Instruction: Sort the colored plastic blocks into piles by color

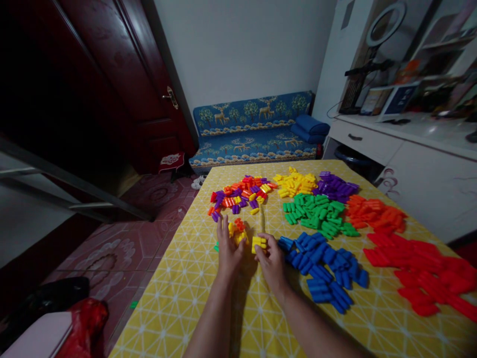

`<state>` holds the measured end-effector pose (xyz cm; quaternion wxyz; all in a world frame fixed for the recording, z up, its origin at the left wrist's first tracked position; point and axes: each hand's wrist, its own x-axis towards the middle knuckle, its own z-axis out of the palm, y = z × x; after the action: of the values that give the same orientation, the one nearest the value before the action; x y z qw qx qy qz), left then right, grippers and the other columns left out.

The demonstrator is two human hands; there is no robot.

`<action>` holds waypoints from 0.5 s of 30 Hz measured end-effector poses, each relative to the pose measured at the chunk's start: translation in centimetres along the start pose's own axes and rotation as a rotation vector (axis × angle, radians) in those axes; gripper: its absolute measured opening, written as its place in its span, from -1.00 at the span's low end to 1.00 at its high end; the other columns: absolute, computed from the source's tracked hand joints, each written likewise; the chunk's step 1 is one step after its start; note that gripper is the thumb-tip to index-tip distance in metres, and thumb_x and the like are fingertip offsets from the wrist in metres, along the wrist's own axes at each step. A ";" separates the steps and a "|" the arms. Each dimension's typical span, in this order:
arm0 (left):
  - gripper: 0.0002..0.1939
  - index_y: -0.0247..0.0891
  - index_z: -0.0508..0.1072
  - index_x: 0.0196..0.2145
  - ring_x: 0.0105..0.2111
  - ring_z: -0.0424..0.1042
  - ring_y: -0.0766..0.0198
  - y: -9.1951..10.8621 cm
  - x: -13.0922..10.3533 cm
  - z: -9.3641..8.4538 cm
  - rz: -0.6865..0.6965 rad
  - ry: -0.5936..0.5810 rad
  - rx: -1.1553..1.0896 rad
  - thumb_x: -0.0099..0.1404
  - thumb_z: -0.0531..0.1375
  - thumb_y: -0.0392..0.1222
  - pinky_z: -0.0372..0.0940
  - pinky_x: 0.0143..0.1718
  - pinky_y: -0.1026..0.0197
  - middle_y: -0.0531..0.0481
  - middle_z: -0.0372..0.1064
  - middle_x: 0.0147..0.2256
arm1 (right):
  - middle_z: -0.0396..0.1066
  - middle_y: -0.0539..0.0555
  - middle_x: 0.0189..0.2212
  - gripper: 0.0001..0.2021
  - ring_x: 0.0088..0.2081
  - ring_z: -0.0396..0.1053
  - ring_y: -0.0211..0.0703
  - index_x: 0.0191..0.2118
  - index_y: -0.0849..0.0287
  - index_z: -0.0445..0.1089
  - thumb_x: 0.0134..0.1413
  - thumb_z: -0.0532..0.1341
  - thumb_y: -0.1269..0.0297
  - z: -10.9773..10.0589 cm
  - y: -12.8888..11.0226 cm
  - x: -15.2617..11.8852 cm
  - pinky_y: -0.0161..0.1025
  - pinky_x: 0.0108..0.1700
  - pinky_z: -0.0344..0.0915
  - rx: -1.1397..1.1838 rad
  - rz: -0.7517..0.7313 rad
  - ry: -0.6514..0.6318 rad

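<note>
A: And there's the yellow piece (pixel 258 243), just above the near-middle of the table (pixel 179 278), pinched between your right hand's (pixel 271 261) thumb and fingers!

B: A narrow grip, and a light one should do; leave its far edge uncovered so you can see how it lines up.

A: Just to its left, the yellow-and-orange cluster (pixel 239 233), with your left hand (pixel 228 248) curved along its outer side!

B: Whether those fingers truly clasp it, I cannot tell. A steady brace low down would suit, for joined pieces may tip or twist.

A: Farther out, the blue pile (pixel 320 258) sits right beside your right hand!

B: Mind that wrist, then: keep it clear, or you could scatter blues. The mixed pile (pixel 242 191) lies beyond your fingertips.
</note>
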<state>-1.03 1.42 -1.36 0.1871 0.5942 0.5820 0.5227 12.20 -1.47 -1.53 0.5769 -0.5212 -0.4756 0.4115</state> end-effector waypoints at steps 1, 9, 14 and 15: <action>-0.20 -0.07 0.11 0.32 0.32 0.08 -0.05 0.1 -0.1 0.0 0.041 -0.020 0.045 0.16 0.25 -0.30 0.27 0.17 -0.04 -0.18 -0.10 0.37 | 0.46 0.05 -0.37 -0.68 -0.51 0.40 -0.22 -0.06 0.19 0.35 0.08 0.19 0.16 -0.1 -0.1 0.0 -0.28 -0.45 0.41 0.003 0.011 0.003; -0.62 -0.08 0.57 -0.07 0.07 0.30 -0.04 1.1 -0.4 -0.6 0.202 -0.242 0.405 0.16 0.25 -0.34 0.27 0.10 -0.11 -0.12 0.41 0.05 | 0.49 0.09 -0.31 -0.65 -0.45 0.46 -0.15 0.00 0.17 0.36 0.11 0.18 0.16 -0.2 0.3 -0.1 -0.21 -0.38 0.45 -0.009 -0.015 0.000; -0.67 -0.14 0.57 -0.10 0.05 0.33 -0.02 0.7 -0.4 -0.1 0.181 -0.301 0.396 0.24 0.15 -0.36 0.27 0.08 -0.07 -0.16 0.43 0.03 | 0.48 0.10 -0.27 -0.63 -0.45 0.46 -0.17 0.02 0.18 0.34 0.12 0.18 0.14 -0.1 0.4 -0.1 -0.21 -0.36 0.46 -0.008 -0.008 -0.006; -0.70 -0.17 0.58 -0.13 0.03 0.35 -0.01 0.5 -0.4 0.1 0.174 -0.277 0.342 0.26 0.13 -0.35 0.28 0.07 -0.06 -0.18 0.43 0.01 | 0.48 0.10 -0.26 -0.62 -0.45 0.46 -0.17 0.03 0.18 0.34 0.12 0.18 0.14 -0.1 0.4 -0.1 -0.21 -0.36 0.46 -0.002 0.000 -0.007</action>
<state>-0.61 1.00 -1.10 0.1159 0.7312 0.5775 0.3442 12.31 -1.53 -1.91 0.5747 -0.5201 -0.4782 0.4130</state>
